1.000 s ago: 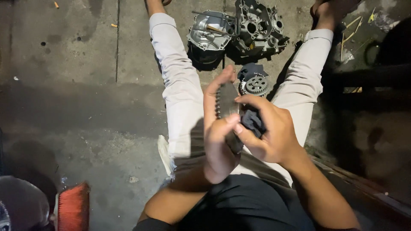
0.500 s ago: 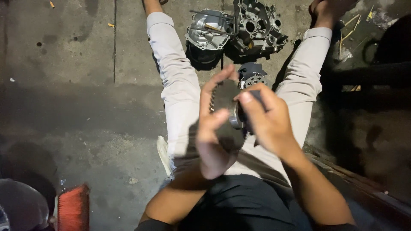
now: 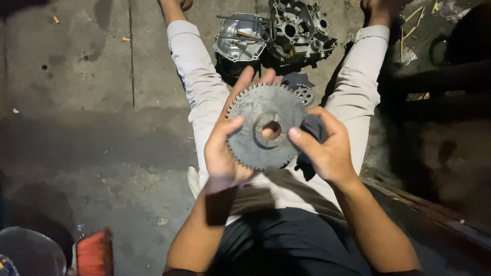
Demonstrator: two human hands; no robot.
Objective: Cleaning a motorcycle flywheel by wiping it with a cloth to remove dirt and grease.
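At mid-frame the left hand cradles the big toothed gear by its rim while the right hand, clutching a dark rag, thumbs its face — greasy metal could slip onto the lap.

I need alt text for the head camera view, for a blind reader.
A seated person holds a large grey gear flat between left hand and right hand, which also grips a dark rag. Engine casings lie on the concrete floor between the legs.
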